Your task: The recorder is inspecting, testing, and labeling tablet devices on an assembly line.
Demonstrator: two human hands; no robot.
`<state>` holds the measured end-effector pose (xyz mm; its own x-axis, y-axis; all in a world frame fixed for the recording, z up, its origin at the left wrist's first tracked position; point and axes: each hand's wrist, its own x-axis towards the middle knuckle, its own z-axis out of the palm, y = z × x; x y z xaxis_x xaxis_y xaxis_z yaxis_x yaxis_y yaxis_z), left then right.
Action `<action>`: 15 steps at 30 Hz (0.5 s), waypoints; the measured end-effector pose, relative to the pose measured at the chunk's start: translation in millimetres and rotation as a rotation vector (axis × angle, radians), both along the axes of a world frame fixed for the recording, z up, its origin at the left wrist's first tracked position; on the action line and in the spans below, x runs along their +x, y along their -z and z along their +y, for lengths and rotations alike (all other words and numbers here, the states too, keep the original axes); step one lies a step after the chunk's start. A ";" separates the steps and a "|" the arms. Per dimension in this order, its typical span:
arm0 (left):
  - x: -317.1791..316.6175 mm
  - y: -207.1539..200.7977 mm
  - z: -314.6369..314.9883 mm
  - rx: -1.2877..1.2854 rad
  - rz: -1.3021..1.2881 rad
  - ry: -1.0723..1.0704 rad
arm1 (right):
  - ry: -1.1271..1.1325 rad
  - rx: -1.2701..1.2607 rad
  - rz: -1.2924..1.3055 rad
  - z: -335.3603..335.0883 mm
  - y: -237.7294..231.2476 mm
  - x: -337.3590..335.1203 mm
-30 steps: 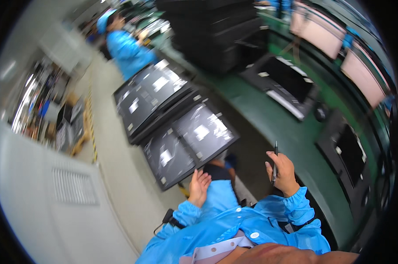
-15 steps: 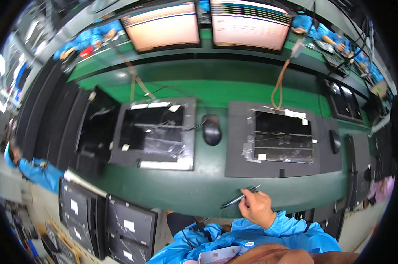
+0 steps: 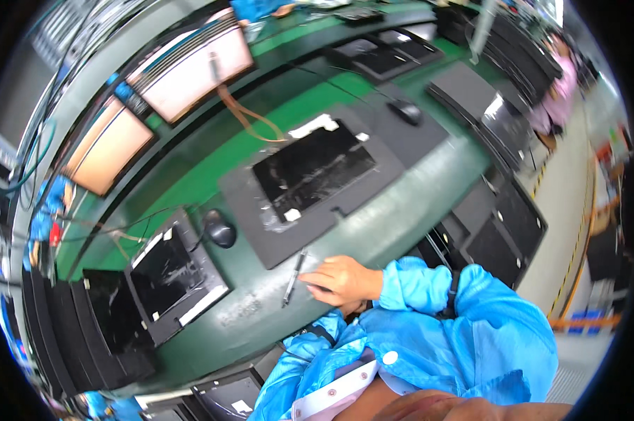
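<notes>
My right hand (image 3: pixel 345 279) is over the front edge of the green table, its fingers bent and its fingertips closed at the middle of a slim dark pen (image 3: pixel 294 278). The pen slants just above or on the tabletop; which of the two I cannot tell. My left arm, in a blue sleeve (image 3: pixel 310 344), bends in front of my body. Only a sliver of skin shows under my right wrist, and the left fingers are hidden. Beyond the pen, a black screen panel (image 3: pixel 313 168) with white tape tabs lies on a dark grey mat (image 3: pixel 261 242).
A second taped panel (image 3: pixel 166 270) lies at left beside a black mouse (image 3: pixel 219 229). Another mouse (image 3: pixel 405 111) rests at far right. Two lit monitors (image 3: pixel 190 67) stand behind, with a tan cable loop (image 3: pixel 250 119). Dark panels are stacked at both sides. A person in pink (image 3: pixel 555 91) is at far right.
The view has swung to the right, so the table appears tilted. The pen has turned steeper, and my right hand now shows to its right, with fingertips at its middle.
</notes>
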<state>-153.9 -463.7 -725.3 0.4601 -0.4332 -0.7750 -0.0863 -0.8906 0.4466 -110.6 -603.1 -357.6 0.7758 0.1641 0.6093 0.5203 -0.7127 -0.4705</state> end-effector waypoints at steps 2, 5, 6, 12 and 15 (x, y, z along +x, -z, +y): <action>1.3 3.8 1.6 -0.044 -0.010 0.008 | -0.022 0.072 -0.105 -4.7 5.7 -19.5; -0.1 -19.0 26.4 -0.223 0.032 -0.119 | 0.010 0.248 0.015 -23.1 -2.9 -66.4; -7.8 -69.6 20.8 -0.321 0.081 -0.215 | 0.021 0.198 0.038 -43.4 0.1 -81.7; -33.4 -330.8 87.7 -0.635 0.035 -0.078 | 0.581 0.393 0.219 -167.2 40.8 -172.0; -26.0 -458.0 148.7 -0.790 -0.451 -0.196 | 0.499 0.272 0.142 -181.1 46.2 -151.7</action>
<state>-179.8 -315.1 -267.4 0.7669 -0.6415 -0.0185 -0.2794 -0.3597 0.8903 -262.3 -784.1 -403.8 0.7960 -0.3900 0.4629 0.0710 -0.6993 -0.7113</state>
